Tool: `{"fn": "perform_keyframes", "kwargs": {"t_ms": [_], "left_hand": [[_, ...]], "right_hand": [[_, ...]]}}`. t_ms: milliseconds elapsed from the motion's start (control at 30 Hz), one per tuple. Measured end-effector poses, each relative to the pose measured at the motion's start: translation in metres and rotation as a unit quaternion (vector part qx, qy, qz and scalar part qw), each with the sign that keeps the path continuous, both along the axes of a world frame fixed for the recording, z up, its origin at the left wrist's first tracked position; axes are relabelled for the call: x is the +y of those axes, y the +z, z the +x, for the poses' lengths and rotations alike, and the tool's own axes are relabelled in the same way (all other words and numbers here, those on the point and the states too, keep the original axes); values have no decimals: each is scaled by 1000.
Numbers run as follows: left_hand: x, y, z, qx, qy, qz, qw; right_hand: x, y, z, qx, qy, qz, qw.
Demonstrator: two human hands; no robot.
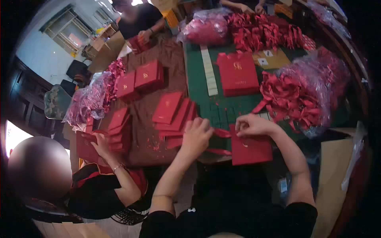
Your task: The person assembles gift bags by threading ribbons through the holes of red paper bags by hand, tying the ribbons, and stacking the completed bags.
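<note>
In the head view a red paper bag (252,150) with a pale emblem lies at the table's near edge in front of me. Two strands of red ribbon (221,133) run from its left side toward my left hand (197,133). That hand is closed, fingers curled at the ribbon, beside a fanned stack of red bags (173,112). Bent over the bag's top edge, my right hand (253,125) has its fingers drawn together in a pinch. What lies between those fingertips is hidden.
A clear plastic sack of red ribbons (293,95) spills out at right. Beyond stand more red bags (238,75), a white strip (209,71) and a ribbon heap (262,33). At left a co-worker's hand (101,143) touches red bags; another person (139,23) works across the table.
</note>
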State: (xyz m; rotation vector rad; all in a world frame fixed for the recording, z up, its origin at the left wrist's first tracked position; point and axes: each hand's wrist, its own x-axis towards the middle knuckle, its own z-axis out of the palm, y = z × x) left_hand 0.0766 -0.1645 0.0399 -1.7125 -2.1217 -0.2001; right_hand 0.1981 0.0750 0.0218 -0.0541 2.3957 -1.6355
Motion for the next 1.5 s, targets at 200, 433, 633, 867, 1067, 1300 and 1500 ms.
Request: {"fn": "perform_keyframes", "kwargs": {"t_ms": [200, 433, 633, 867, 1067, 1300, 1500], "left_hand": [[-5, -6, 3, 16, 81, 43, 996], [9, -48, 83, -243, -9, 87, 966], [17, -52, 91, -167, 81, 1, 983], [15, -49, 95, -142, 120, -3, 983], [10, -48, 88, -98, 126, -2, 987], [2, -50, 76, -98, 129, 22, 987], [7, -48, 75, -161, 43, 33, 986]], "right_hand": [[-8, -10, -2, 37, -16, 50, 998], [-13, -19, -2, 70, -21, -6, 997], [-14, -7, 2, 23, -32, 75, 996], [-4, -22, 9, 29, -72, -103, 992], [-7, -24, 13, 53, -70, -69, 994], [-9, -24, 11, 55, -58, -29, 996], [-16, -23, 11, 159, -50, 65, 984]]}}
